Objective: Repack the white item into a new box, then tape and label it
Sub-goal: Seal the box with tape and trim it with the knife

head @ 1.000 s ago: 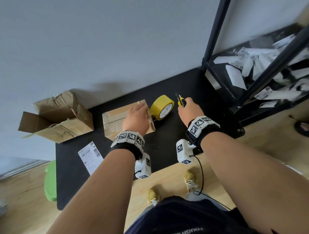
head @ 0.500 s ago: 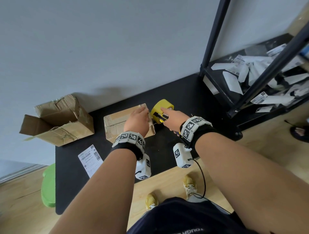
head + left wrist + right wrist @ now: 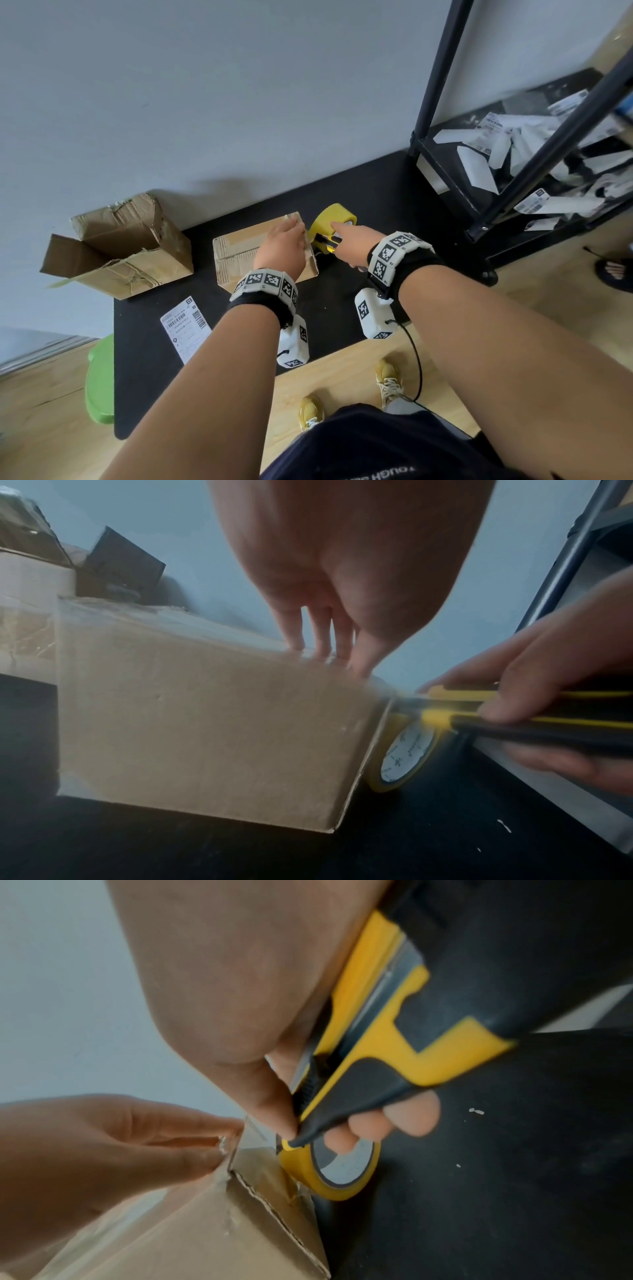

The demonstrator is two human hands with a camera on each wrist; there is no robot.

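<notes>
Yellow tape roll (image 3: pixel 334 219) stands just beside the closed box (image 3: pixel 239 253), touching the knife (image 3: pixel 327 241).

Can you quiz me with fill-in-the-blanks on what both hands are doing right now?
The right hand grips a yellow and black ____.
The left hand presses on top of the closed ____.
The knife tip sits at the box corner, by the yellow ____.
The paper label lies on the black ____.

Answers: utility knife; cardboard box; tape roll; mat
</notes>
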